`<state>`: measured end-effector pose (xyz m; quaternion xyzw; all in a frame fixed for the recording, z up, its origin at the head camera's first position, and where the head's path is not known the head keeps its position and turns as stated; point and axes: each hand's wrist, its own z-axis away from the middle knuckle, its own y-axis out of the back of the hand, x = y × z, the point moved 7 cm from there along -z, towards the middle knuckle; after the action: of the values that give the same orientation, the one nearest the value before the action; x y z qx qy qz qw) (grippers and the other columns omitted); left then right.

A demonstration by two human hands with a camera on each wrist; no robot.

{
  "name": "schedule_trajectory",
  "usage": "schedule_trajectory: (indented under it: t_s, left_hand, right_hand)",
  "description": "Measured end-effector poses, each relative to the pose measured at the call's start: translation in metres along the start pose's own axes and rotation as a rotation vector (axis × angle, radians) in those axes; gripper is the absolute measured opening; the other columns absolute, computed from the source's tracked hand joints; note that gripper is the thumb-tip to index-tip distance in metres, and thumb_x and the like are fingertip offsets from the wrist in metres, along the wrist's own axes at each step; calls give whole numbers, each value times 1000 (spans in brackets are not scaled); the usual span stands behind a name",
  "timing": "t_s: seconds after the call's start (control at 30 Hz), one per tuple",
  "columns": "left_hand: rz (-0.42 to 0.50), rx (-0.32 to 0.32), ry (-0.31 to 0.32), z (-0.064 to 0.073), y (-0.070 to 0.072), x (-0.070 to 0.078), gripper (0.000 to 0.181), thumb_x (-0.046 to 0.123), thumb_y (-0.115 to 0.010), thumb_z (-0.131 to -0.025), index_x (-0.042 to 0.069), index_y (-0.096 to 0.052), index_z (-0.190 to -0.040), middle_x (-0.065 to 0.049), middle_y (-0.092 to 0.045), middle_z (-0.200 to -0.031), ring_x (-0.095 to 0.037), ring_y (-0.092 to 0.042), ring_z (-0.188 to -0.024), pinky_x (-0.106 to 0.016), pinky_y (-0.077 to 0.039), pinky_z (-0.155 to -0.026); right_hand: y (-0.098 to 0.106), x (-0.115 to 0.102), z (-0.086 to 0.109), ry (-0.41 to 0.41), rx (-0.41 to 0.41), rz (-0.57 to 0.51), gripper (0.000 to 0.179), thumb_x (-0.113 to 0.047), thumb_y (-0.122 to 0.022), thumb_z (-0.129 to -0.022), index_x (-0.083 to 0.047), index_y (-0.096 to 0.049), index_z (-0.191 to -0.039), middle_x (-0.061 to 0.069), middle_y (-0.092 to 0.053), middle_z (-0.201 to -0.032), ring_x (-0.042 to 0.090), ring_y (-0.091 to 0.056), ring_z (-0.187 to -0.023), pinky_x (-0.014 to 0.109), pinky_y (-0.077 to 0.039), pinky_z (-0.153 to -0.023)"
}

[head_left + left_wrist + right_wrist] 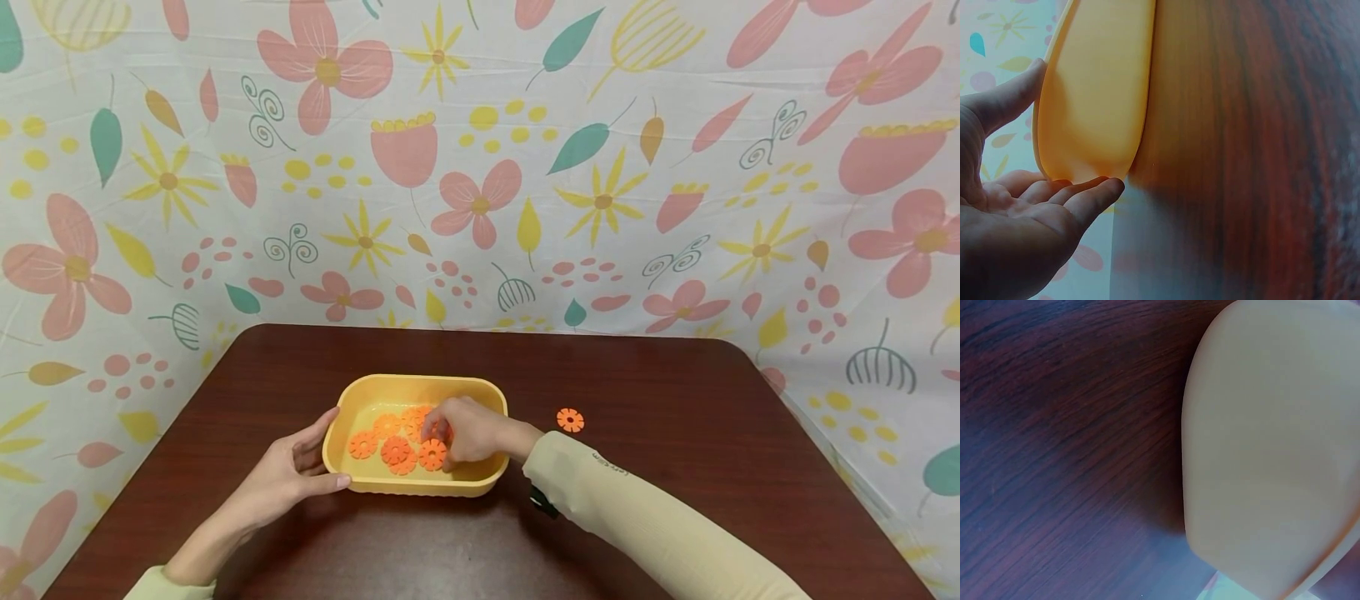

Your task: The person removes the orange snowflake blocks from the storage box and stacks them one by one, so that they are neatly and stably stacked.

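A: Where did the orange slotted discs [396, 451] lie?

B: In the yellow tub [420, 487], a little below the centre of the head view. They sat in a loose, partly overlapping cluster from the tub's left to its middle.

A: And relative to the right hand [474, 429]?

B: The hand reached in over the tub's right end, its fingers bent downward at the right edge of the cluster. One disc showed right by the fingertips, at their lower left in the frame; the rest spread further left. I couldn't tell whether the fingers pinched a disc or only touched some.

A: What was the left hand [279, 477] doing?

B: It held the tub's left end, thumb at the lower-left corner and fingers against the end wall. The left wrist view showed thumb and fingers on different sides of that corner.

A: Were all the discs inside?

B: One stray disc [570, 420] lay flat on the dark brown table [645, 375], right of the tub, just above the right sleeve [645, 510]. A flower-printed cloth [480, 204] filled the upper part of the frame.
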<state>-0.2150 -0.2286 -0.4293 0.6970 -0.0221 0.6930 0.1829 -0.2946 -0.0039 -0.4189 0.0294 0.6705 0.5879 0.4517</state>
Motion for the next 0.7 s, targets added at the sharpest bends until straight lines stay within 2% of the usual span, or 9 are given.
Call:
schedule_trajectory:
  t_s: [0.4, 0.7]
  left_hand:
    - [2, -6, -8, 0, 0, 0, 100, 8, -84, -90, -1, -21, -166, -24, -20, -171, -44, -35, -148, -35, -52, -103]
    - [7, -6, -5, 0, 0, -1, 99, 7, -84, -90, 0, -21, -167, -23, -19, -171, -44, -35, -149, -35, -52, -103]
  right_hand:
    - [6, -6, 4, 41, 31, -15, 38, -3, -98, -70, -9, -79, -103, -3, -72, -86, 18, -64, -83, 22, -50, -73]
    - [18, -3, 12, 23, 64, -61, 38, -1, -95, -74, -5, -81, -109, -2, -71, -87, 27, -64, -85, 24, -49, -71]
